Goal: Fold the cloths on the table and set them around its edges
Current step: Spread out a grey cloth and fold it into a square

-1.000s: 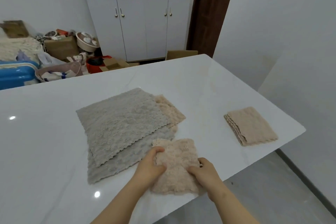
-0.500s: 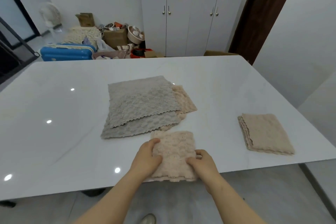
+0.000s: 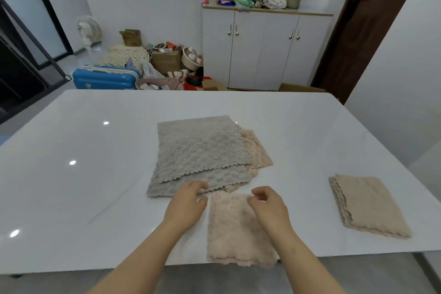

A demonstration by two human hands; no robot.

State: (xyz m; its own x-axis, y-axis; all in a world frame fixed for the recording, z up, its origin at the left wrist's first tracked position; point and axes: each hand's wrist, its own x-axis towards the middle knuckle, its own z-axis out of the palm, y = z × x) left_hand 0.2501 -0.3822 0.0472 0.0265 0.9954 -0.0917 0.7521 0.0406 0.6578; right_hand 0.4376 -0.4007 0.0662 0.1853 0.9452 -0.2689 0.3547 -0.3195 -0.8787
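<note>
Pink cloth (image 3: 238, 229) and tan cloth (image 3: 367, 205) lie folded at the surface (image 3: 71, 198) edges. Left hand (image 3: 188, 205) and right hand (image 3: 269, 207) hover empty, loosely curled; the middle pile (image 3: 200, 150) awaits folding.

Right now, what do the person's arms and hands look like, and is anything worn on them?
Both are bare. The left hand and right hand have no gloves, and no rings show. The left forearm and right forearm are uncovered as far as the frame shows, with no sleeve, watch or bracelet in view.
</note>
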